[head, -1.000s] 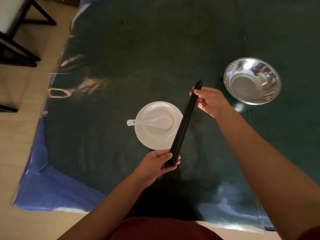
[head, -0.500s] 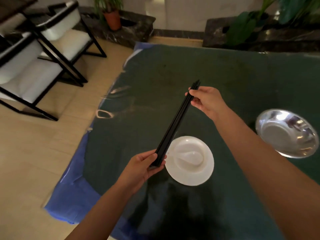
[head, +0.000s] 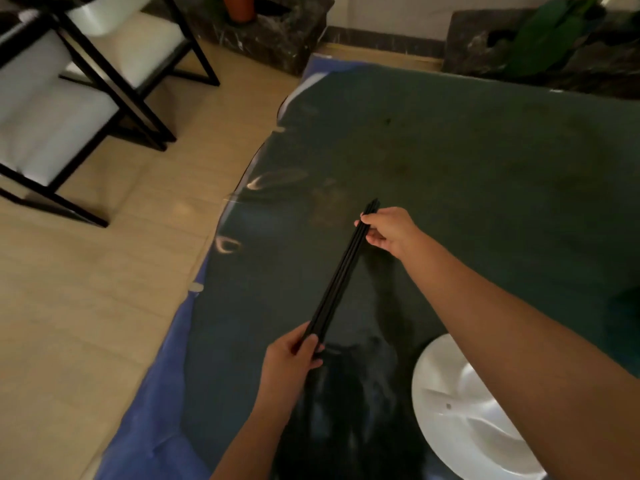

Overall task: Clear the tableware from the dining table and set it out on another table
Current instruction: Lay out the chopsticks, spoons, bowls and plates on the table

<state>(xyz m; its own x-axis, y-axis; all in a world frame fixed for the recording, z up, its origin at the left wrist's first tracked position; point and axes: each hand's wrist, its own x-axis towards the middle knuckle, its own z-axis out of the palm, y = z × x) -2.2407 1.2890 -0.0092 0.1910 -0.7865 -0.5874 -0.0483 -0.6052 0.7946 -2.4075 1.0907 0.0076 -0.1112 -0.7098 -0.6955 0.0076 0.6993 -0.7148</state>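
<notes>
Now I see both hands over the table (head: 485,161), and together they hold a bundle of black chopsticks (head: 341,277). The left hand (head: 289,358) has its grip closed around the near end of the chopsticks, with the thumb pressed on top and the other fingers curled under. The right hand (head: 389,228) pinches the far end; the tips of the sticks stand out a little past its fingers. The bundle lies slanted, from lower left up to upper right, and it hangs above the dark green surface without touching it, as far as I can judge.

At the lower right a white plate (head: 446,396) rests on the table, and the right forearm crosses over it and hides a part. Something white lies on the plate, but it is blurred and I cannot tell what it is.

The table carries a dark green cover with a shiny clear sheet over it, and a blue cloth (head: 149,403) shows along its left edge. On the left the floor (head: 86,306) is light wood. Chairs (head: 52,109) with black frames and white cushions stand at the upper left, well apart from the table. Behind the table I see dark stone planters (head: 270,32) with green leaves (head: 550,36).
</notes>
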